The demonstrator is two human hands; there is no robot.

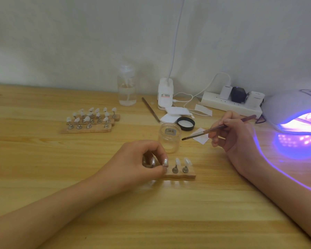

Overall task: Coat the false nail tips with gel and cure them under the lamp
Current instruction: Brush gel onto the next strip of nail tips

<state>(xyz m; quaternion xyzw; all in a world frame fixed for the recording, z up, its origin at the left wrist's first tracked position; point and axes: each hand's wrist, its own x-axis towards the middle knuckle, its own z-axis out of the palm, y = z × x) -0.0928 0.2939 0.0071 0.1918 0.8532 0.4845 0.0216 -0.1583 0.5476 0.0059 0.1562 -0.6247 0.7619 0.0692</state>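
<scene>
Left hand point(142, 164) clamps the wooden strip's point(185, 175) left end, lower centre; right hand point(230, 135), well apart, pinches the brush point(217, 128), bristles aimed left; lamp point(285, 108) glows at right edge; strip lies left-to-right; two exposed nail tips point(177, 161) stand just below the bristles.

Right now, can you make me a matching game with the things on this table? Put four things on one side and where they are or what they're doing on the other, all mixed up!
Things:
1. brush
2. black lid
3. lamp
4. nearest wooden strip

Places or states:
A. glowing purple
B. gripped by the left hand
C. held in the right hand
D. lying flat by the open jar

Right pairs: 1-C, 2-D, 3-A, 4-B
</scene>
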